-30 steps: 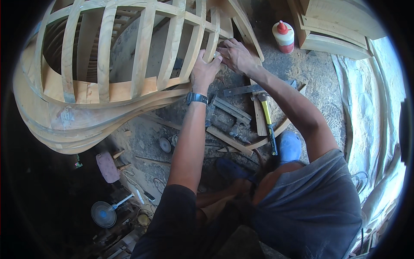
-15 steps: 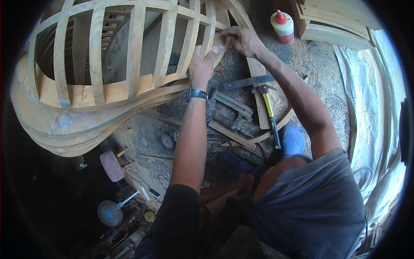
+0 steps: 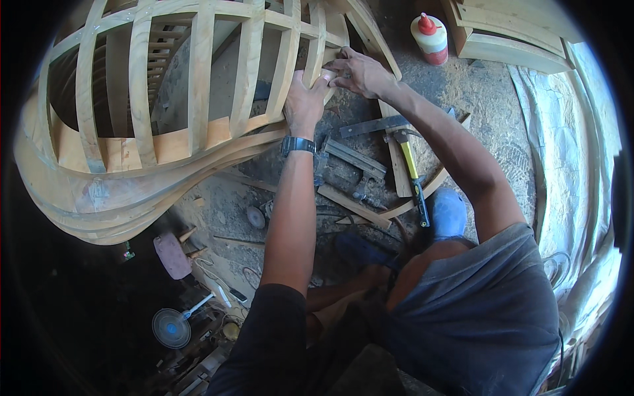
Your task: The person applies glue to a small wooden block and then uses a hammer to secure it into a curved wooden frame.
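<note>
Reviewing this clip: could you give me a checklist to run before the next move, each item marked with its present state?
1. Left hand and right hand at the slatted wooden frame: ok, close together.
2. Firm grip: cannot tell, fingertips partly hidden.
3. Hammer out of the hands: ok, lying down.
4. Uncluttered footing: not ok, hammer and curved wooden strip lie near the blue shoe.
5. Bottle with red top on: ok.

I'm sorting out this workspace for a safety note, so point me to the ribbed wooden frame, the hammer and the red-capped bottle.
Ribbed wooden frame point(image 3: 201, 76): head view, on one upright rib.
Hammer point(image 3: 410, 166): head view, on its yellow handle section.
Red-capped bottle point(image 3: 432, 42): head view, on its pale body.
</note>
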The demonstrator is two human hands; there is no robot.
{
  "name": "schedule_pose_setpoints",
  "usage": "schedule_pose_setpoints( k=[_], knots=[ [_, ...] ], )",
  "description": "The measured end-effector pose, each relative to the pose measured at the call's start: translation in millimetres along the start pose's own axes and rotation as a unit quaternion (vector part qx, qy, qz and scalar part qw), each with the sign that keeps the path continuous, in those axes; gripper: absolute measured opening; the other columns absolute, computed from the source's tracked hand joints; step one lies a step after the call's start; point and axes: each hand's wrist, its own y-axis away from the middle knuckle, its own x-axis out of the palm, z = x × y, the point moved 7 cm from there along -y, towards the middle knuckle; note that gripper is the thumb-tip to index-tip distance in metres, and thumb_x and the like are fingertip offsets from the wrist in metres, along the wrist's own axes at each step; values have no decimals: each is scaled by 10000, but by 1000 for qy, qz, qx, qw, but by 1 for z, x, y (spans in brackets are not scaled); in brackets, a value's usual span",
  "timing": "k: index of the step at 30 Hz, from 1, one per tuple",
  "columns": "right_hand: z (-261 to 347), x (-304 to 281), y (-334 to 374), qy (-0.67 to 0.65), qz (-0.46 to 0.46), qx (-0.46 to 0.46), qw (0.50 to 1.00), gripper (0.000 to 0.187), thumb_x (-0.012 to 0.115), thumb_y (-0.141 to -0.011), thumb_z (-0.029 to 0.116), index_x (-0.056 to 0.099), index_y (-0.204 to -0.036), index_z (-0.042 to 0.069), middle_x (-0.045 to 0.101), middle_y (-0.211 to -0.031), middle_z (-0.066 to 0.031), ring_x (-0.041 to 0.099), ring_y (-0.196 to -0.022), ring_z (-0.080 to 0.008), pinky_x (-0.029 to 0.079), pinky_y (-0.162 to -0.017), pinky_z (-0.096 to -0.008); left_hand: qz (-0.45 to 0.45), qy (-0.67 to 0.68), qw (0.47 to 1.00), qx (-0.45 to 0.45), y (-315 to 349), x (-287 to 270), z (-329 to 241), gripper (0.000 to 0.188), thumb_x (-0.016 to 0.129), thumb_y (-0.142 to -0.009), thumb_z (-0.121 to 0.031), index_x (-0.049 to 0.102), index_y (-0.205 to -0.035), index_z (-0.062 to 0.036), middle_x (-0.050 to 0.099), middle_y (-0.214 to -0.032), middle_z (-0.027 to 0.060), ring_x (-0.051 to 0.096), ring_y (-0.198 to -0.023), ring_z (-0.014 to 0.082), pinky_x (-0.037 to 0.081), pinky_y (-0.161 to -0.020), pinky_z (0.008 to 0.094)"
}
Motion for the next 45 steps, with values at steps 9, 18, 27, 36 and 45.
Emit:
schedule_pose_setpoints(
  k=[9,18,27,36,45],
  knots=[
    [4,2,-8,5,12,-2,1000,442,645,-941,342,598,-1327,131,521,-1320,-239,562,-1195,-410,467,-1029,-468,-5,18,999,37,4,-9,8,438,760,-845,-339,682,-1114,-2,728,-980,170,697,-925,307,514,-852,395],
    [-8,3,-4,3,4,-9,1000,474,657,-931,371,602,-1334,127,531,-1321,-255,556,-1197,-420,457,-1029,-469,2,-24,999,23,7,-2,-4,372,697,-896,-319,688,-1103,-9,724,-957,193,696,-909,339,514,-839,417],
    [7,1,-8,104,11,-48,993,294,625,-940,289,640,-1175,112,596,-1102,-141,632,-1048,-351,507,-895,-483,-12,-46,998,30,5,-4,-5,387,693,-893,-367,695,-1034,-6,709,-890,216,689,-856,369,511,-795,443],
    [5,4,-10,78,0,-62,995,296,632,-931,247,634,-1200,123,603,-1080,-135,629,-1058,-335,506,-908,-457,-43,-48,998,16,2,-2,-6,425,707,-878,-429,719,-960,-11,705,-844,201,679,-800,354,503,-759,434],
    [-17,-8,-2,-23,-62,-39,997,358,613,-891,79,632,-1248,52,624,-1101,-188,606,-1069,-387,489,-946,-457,-32,-11,999,-6,3,-4,5,398,713,-885,-375,717,-1026,-3,721,-895,190,689,-833,324,510,-793,408]
  ],
)
